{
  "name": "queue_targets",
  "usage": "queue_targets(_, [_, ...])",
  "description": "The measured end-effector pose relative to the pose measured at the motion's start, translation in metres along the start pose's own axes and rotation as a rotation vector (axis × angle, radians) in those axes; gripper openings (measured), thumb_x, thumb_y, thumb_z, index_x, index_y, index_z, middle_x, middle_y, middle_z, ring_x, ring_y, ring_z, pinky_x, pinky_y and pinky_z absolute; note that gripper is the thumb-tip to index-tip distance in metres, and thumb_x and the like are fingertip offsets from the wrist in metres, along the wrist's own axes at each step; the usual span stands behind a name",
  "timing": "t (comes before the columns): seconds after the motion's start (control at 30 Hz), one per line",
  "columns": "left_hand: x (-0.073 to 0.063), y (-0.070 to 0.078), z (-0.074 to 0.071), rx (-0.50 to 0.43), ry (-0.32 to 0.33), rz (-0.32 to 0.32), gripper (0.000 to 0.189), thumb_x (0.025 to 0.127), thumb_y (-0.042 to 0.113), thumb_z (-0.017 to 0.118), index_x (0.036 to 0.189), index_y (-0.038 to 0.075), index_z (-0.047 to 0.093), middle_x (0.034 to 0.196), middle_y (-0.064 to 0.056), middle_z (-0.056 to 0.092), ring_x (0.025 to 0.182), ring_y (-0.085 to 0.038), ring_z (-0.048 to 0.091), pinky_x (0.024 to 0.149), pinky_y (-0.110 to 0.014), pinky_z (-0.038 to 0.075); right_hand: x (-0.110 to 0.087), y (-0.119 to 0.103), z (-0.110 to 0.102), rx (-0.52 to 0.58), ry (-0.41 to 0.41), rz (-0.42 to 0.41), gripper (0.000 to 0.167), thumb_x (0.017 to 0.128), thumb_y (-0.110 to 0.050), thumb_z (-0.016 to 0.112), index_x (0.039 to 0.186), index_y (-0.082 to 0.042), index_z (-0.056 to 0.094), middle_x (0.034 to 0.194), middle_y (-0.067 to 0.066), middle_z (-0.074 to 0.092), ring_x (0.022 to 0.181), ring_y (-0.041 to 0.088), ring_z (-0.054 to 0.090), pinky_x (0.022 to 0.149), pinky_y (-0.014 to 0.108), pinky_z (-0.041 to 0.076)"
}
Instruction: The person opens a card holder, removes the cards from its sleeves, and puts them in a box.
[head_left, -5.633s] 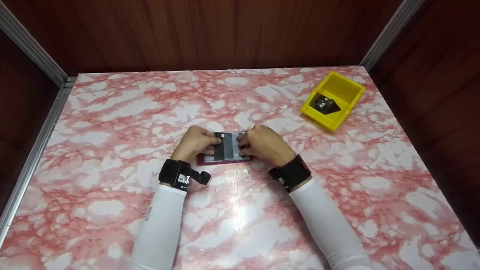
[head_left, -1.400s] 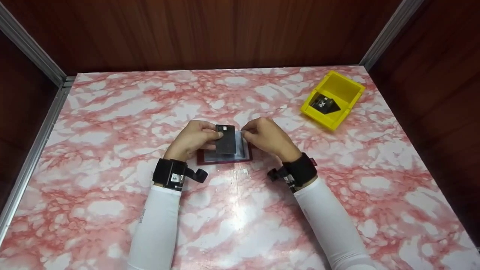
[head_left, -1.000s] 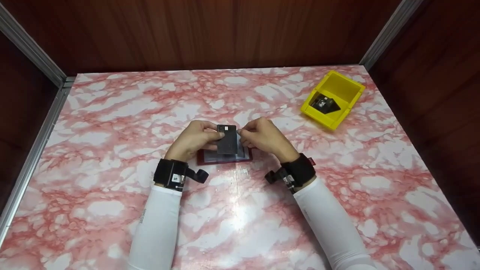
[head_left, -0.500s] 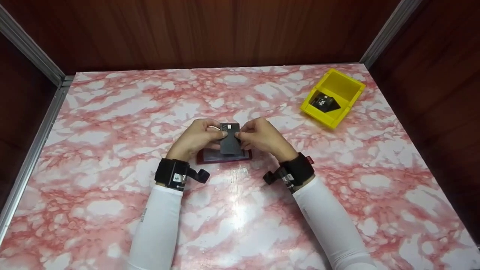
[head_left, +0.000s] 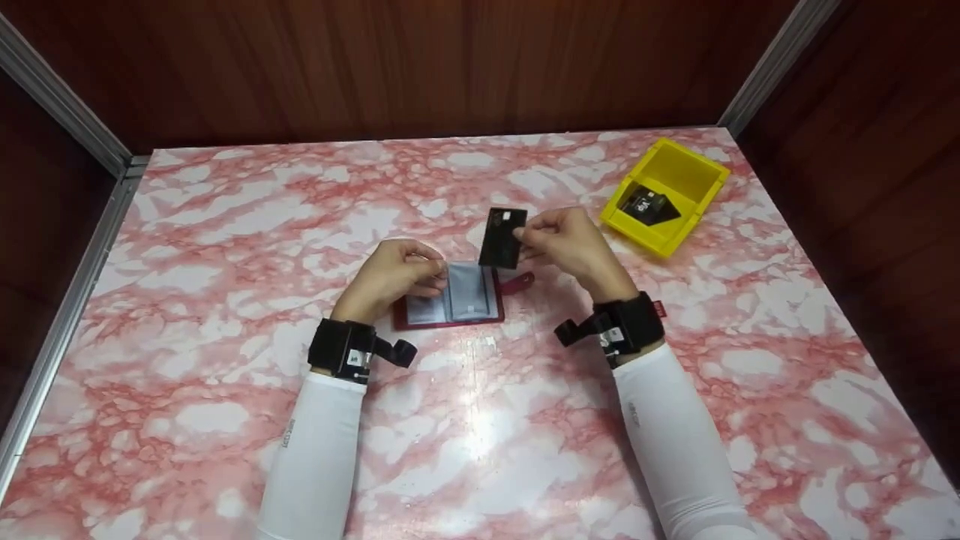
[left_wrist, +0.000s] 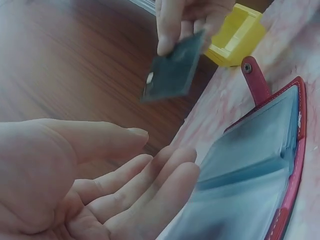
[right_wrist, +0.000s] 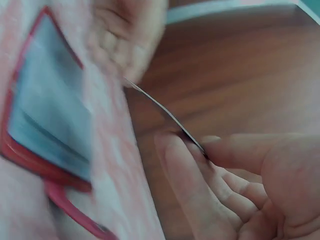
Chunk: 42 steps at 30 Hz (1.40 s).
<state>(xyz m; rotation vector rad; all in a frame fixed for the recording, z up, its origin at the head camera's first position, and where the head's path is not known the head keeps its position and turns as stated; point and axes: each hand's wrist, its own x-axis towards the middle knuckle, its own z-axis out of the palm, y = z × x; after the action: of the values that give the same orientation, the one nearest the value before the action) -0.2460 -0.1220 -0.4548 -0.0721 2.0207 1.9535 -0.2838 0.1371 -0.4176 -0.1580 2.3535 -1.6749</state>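
My right hand point(head_left: 574, 244) pinches a black card point(head_left: 502, 238) by its right edge, thumb on top. In the right wrist view the card point(right_wrist: 167, 114) shows edge-on between thumb and fingers. A red card holder point(head_left: 450, 325) lies unfolded on the table, its clear plastic sleeves point(left_wrist: 247, 145) facing up. Its snap strap point(head_left: 517, 283) sticks out to the right. Over the holder's left half hovers my left hand point(head_left: 390, 279), thumb and loosely bent fingers apart, nothing between them in the left wrist view.
A yellow bin point(head_left: 675, 244) stands at the back right of the marbled table point(head_left: 480, 435), with black cards point(head_left: 651, 207) inside. Dark wood panels point(head_left: 420, 67) rise behind the table and along both sides.
The black card has passed from my left hand to my right, which has carried it up and to the right, off the holder. My left hand has let go and stays near the holder.
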Motion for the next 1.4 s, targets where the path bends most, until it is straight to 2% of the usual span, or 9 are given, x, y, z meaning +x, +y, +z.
queue_targets(0.13, [0.001,-0.003,0.000,0.022,0.007,-0.008,0.018,0.085,0.009,0.064,0.099,-0.002,0.062,0.092,-0.019,0.068,0.078,-0.025,0.069,0.074,-0.039,0.059,0.001,0.002,-0.028,0.124,0.095,0.011,0.028,0.083,-0.022,0.070,0.096,0.002,0.065,0.082,0.013,0.070,0.068,0.019,0.069,0.067,0.032,0.059])
queue_targets(0.27, [0.001,-0.004,0.001,0.038,0.002,-0.017,0.018,0.085,0.009,0.065,0.099,-0.002,0.061,0.090,-0.020,0.068,0.078,-0.025,0.069,0.076,-0.038,0.059,0.001,0.003,-0.051,0.255,0.161,0.021,0.032,0.081,-0.022,0.072,0.099,0.004,0.064,0.081,0.013,0.069,0.069,0.019,0.068,0.070,0.031,0.059])
queue_targets(0.37, [0.002,-0.005,0.002,0.065,-0.003,-0.025,0.019,0.085,0.009,0.065,0.099,-0.003,0.061,0.092,-0.021,0.068,0.081,-0.026,0.068,0.078,-0.038,0.058,-0.002,0.005,-0.070,0.339,0.250,0.040,0.034,0.079,-0.023,0.073,0.100,0.002,0.065,0.079,0.012,0.069,0.068,0.019,0.069,0.069,0.030,0.059])
queue_targets(0.5, [0.001,-0.006,0.003,0.126,-0.012,-0.031,0.019,0.085,0.011,0.065,0.099,-0.003,0.061,0.095,-0.021,0.068,0.085,-0.027,0.068,0.080,-0.038,0.058,-0.007,0.007,-0.095,0.436,0.429,0.049,0.032,0.078,-0.020,0.074,0.100,0.002,0.065,0.079,0.013,0.070,0.068,0.020,0.069,0.069,0.031,0.059])
queue_targets(0.7, [0.002,-0.008,0.004,0.200,-0.020,-0.045,0.018,0.086,0.011,0.064,0.099,-0.002,0.062,0.098,-0.020,0.068,0.087,-0.027,0.068,0.081,-0.036,0.058,-0.011,0.019,-0.121,0.463,0.689,0.037,0.021,0.082,-0.015,0.070,0.093,0.002,0.062,0.072,0.013,0.069,0.064,0.023,0.070,0.063,0.031,0.060])
queue_targets(0.97, [0.001,-0.009,0.002,0.238,-0.030,-0.039,0.023,0.086,0.016,0.065,0.101,-0.001,0.062,0.099,-0.020,0.068,0.090,-0.028,0.067,0.081,-0.036,0.058,-0.001,0.044,-0.135,0.355,0.861,0.018,0.016,0.082,-0.012,0.069,0.083,0.001,0.061,0.066,0.013,0.068,0.055,0.024,0.067,0.053,0.033,0.058])
queue_targets(1.13, [0.001,-0.009,0.003,0.226,-0.034,-0.040,0.023,0.086,0.016,0.064,0.101,-0.002,0.062,0.099,-0.021,0.068,0.090,-0.028,0.068,0.081,-0.037,0.057,0.002,0.053,-0.136,0.091,0.901,0.122,0.019,0.083,-0.020,0.066,0.087,-0.002,0.065,0.071,0.005,0.069,0.056,0.019,0.067,0.049,0.025,0.056])
queue_targets(1.27, [0.002,-0.009,0.003,0.218,-0.033,-0.045,0.022,0.086,0.016,0.064,0.100,-0.001,0.062,0.098,-0.020,0.068,0.089,-0.027,0.068,0.080,-0.036,0.058,0.004,0.055,-0.132,-0.161,0.926,0.202,0.027,0.084,-0.028,0.063,0.095,-0.004,0.070,0.085,0.005,0.071,0.063,0.013,0.066,0.054,0.019,0.053])
queue_targets(1.4, [0.003,-0.008,0.003,0.201,-0.032,-0.048,0.021,0.086,0.015,0.064,0.099,-0.002,0.063,0.097,-0.020,0.068,0.088,-0.028,0.068,0.080,-0.036,0.058,0.008,0.056,-0.126,-0.219,0.930,0.224,0.034,0.084,-0.030,0.062,0.104,-0.003,0.068,0.100,0.011,0.070,0.074,0.016,0.066,0.067,0.022,0.054])
